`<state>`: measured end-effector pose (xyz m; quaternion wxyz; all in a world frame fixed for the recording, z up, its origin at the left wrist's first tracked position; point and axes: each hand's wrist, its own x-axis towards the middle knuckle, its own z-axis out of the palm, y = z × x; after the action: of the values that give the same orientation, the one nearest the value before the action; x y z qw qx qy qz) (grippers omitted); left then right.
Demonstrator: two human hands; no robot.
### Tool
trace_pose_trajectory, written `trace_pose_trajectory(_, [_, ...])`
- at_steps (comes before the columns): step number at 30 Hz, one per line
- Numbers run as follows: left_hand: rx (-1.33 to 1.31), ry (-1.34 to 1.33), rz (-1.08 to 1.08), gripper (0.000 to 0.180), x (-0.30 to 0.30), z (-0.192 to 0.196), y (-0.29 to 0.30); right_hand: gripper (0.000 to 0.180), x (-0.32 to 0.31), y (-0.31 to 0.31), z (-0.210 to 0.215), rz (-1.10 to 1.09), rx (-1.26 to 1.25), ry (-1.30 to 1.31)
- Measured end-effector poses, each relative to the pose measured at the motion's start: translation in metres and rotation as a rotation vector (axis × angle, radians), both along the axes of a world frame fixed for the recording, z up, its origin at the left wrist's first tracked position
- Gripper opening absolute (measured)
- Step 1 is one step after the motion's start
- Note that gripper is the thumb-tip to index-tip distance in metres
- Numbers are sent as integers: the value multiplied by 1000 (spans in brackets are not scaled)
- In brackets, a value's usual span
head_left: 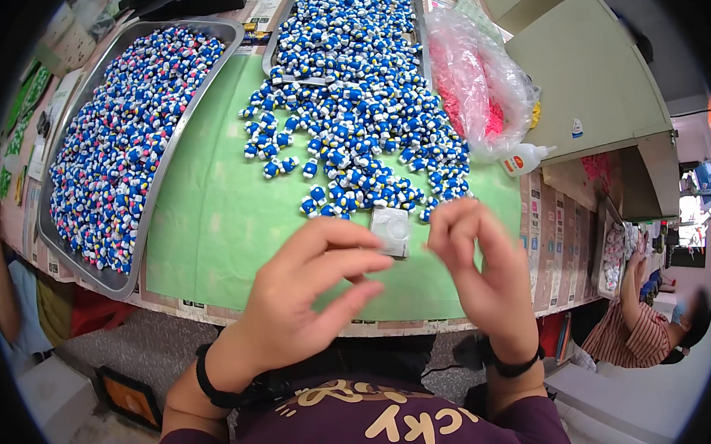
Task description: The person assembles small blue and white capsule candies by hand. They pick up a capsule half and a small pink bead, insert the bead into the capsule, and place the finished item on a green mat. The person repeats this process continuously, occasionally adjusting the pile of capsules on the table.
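Observation:
Over the near edge of the green mat (pixel 219 221), my left hand (pixel 306 285) has its fingers and thumb apart, with nothing visible between them. Its fingertips are beside a small pale square piece (pixel 391 232) with a round mark, which lies on the mat. My right hand (pixel 486 263) is raised to the right of that piece. Its fingers are curled in a pinch and slightly blurred; anything held there is too small to make out. Just beyond both hands spreads a loose pile of small blue and white figures (pixel 360 157).
The pile reaches back into a metal tray (pixel 424 33). Another metal tray (pixel 149 197) of blue, white and pink pieces stands left. At right are a clear bag of pink pieces (pixel 477 79), a white squeeze bottle (pixel 527 158) and a grey-green cabinet (pixel 589 73). People sit at both sides.

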<state>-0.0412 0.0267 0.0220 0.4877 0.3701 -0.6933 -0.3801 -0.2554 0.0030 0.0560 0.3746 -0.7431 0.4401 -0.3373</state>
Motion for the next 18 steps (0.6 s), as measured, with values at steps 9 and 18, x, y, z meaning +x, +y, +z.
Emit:
trace_pose_trajectory(9, [345, 239, 61, 23, 21, -6, 4, 22, 9, -22, -1, 62, -229, 506])
trace_pose_trajectory(18, [540, 528, 25, 25, 12, -4, 5, 22, 15, -18, 5, 25, -201, 374])
